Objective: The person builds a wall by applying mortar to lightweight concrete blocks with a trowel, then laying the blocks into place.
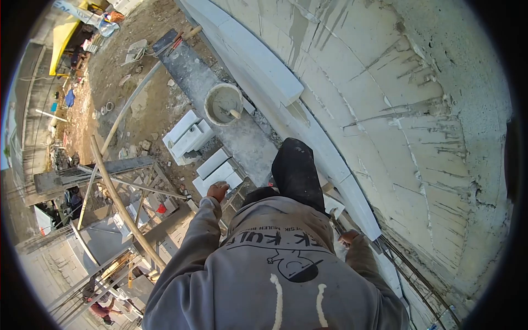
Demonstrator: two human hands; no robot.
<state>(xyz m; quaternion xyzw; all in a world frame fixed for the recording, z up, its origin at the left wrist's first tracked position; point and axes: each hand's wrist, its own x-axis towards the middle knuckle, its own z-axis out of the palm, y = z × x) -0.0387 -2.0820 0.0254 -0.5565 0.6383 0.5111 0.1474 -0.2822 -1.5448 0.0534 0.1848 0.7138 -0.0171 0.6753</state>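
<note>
My left hand (218, 191) is beside the white blocks (218, 169) on the scaffold plank; its fingers look curled, but what they hold, if anything, cannot be made out. On the other side of my body, my right hand (347, 237) is low near the wall ledge, its fingers bent around something small that I cannot make out. A round bucket (224, 104) of grey mortar, with a tool resting in it, stands on the plank (242, 140). More white blocks (188, 136) lie at the plank's left edge.
A light block wall (379, 121) with a white ledge (264, 60) curves along the right. Wooden poles (124, 203) cross at the left above ground far below. A person (100, 309) is at the lower left. Metal bars (421, 280) lie at the lower right.
</note>
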